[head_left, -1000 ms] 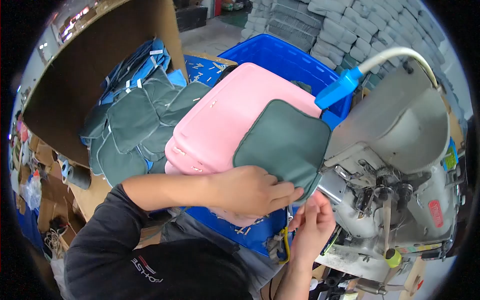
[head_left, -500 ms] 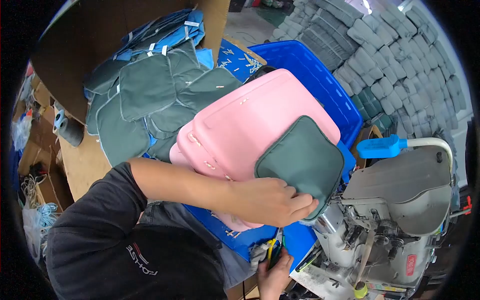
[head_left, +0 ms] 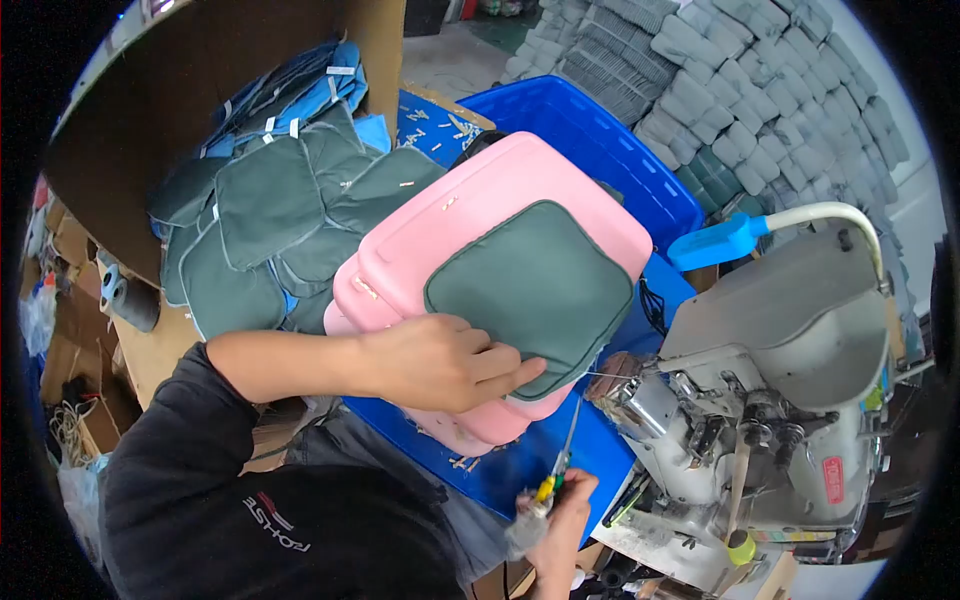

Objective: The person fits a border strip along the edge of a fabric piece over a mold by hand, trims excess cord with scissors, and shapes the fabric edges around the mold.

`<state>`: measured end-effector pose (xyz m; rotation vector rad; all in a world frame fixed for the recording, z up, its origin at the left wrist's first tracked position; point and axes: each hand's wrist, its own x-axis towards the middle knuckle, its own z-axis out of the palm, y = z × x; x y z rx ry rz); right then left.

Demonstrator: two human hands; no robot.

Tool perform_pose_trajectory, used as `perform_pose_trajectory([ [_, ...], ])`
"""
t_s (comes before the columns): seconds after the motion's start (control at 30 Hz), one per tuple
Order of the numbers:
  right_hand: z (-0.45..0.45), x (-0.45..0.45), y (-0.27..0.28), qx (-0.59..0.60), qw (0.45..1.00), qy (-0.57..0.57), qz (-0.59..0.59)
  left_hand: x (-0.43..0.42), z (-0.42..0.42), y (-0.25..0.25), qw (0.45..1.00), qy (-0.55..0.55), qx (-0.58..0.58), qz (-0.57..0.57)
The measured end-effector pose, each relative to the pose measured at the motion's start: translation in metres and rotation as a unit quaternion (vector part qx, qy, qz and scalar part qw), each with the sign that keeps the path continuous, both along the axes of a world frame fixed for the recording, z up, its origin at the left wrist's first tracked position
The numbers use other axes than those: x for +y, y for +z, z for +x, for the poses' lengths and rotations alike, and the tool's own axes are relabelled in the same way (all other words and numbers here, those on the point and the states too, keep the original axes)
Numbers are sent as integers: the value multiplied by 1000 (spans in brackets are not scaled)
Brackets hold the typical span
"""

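Observation:
The dark green fabric pad [head_left: 535, 290] lies on a pink plastic lid [head_left: 430, 235]. My left hand [head_left: 455, 365] rests on the pad's lower left part, its fingers pressed together near the bottom edge. From the pad's lower right corner a thin thread runs to the grey sewing machine [head_left: 650, 405]. Below the pad my right hand [head_left: 565, 510] is closed round the yellow handle of a thin metal tool [head_left: 560, 465], partly blurred, pointing up toward the thread. Grey material hangs beside that hand.
Several green pads [head_left: 270, 205] are heaped at the left by a cardboard box [head_left: 385, 60]. A blue bin [head_left: 640, 160] stands behind the pink lid. A blue lamp [head_left: 715, 243] hangs over the machine. Thread cones [head_left: 135, 300] sit at the far left.
The pad has shifted left, away from the machine, under my left hand. My right hand left the pad's edge, reached down to the yellow-handled tool and has now lifted it.

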<state>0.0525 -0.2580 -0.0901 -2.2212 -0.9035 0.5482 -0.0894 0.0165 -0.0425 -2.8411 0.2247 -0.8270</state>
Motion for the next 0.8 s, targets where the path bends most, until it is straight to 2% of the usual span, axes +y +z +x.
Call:
perform_pose_trajectory([
  [0.07,0,22,4,-7,1000,-3,-13,-2,0,2,1000,-5,3,0],
  [0.17,-3,49,5,-122,991,5,50,-5,-1,3,1000,-3,19,-11],
  [0.3,-7,40,-4,-75,995,-17,56,11,6,11,997,46,-2,-64],
  [0.37,-13,25,-7,-97,991,-16,96,22,10,38,985,95,-110,-89],
  [0.4,-14,19,-12,-56,988,-17,145,29,16,51,974,117,-163,-101],
  [0.43,-14,13,-16,-15,981,-20,190,42,31,59,973,141,-163,-80],
  [0.5,-6,-2,-31,-52,985,-32,164,68,65,62,970,179,-155,-45],
  [0.53,-5,-4,-27,-73,985,-38,148,75,74,52,969,179,-133,-103],
  [0.63,-17,-1,29,-72,978,-144,-130,85,86,42,950,158,-113,-246],
  [0.67,-20,0,34,-84,974,-161,-135,72,77,40,942,135,-120,-282],
  [0.73,-14,-9,25,-148,973,-106,-144,46,64,38,920,82,-107,-367],
  [0.77,-10,-13,17,-181,970,-74,-146,33,56,43,871,22,-55,-487],
  [0.8,-6,-15,5,-260,964,-8,-59,17,46,49,803,-34,-3,-595],
])
